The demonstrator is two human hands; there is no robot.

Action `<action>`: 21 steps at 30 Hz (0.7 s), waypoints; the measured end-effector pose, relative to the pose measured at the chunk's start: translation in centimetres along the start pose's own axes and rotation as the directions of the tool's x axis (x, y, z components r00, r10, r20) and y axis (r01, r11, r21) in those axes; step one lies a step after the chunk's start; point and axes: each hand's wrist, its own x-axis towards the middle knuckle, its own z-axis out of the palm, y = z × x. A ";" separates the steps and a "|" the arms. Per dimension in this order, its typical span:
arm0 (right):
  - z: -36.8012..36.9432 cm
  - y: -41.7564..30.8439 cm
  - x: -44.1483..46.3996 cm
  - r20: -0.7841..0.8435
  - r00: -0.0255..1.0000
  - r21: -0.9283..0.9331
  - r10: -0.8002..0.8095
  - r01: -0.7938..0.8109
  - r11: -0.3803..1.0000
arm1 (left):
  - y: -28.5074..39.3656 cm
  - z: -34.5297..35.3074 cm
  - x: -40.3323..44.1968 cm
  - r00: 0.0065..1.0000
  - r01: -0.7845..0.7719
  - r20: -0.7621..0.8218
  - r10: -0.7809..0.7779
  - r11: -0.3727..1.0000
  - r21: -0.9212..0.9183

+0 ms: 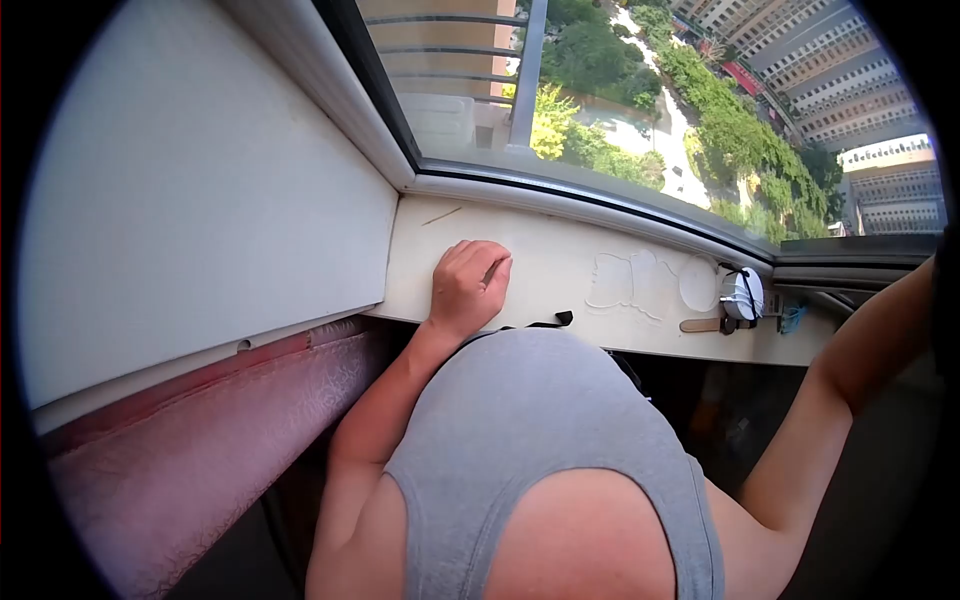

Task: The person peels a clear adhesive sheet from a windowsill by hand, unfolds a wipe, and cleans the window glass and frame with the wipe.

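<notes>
My left hand [470, 285] rests on the cream windowsill [545, 225] with its fingers curled in and the thumb close to the index finger. Whatever may be inside the curl is hidden. Just beyond it lies a thin brown stick [441, 216]. A short black strap end [563, 319] shows at the sill's front edge, to the right of this hand. My right arm [825, 400] is bent and raised at the right, and its hand is beyond the edge of the view.
Thin whitish cut-out shapes [628, 282] lie flat on the sill. Right of them are a white rounded object [742, 295] with black bands, a tan strip [700, 325] and a small blue item [793, 318]. A window frame [600, 207] borders the back; a pink curtain [220, 430] hangs left.
</notes>
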 end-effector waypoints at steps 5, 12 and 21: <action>4.7 -5.5 -6.2 -0.022 0.953 -0.132 -0.302 0.297 0.946 | 0.0 0.2 -0.1 1.000 -0.005 -0.001 0.005 1.000 0.011; 3.8 -8.4 -11.6 0.361 0.785 0.037 -0.504 0.528 0.849 | 0.0 0.0 -0.1 1.000 0.002 0.014 -0.002 1.000 -0.020; 9.0 -18.7 -4.9 0.110 0.968 -0.145 -0.227 0.242 0.960 | 0.0 0.0 0.0 1.000 -0.005 0.004 0.005 1.000 -0.015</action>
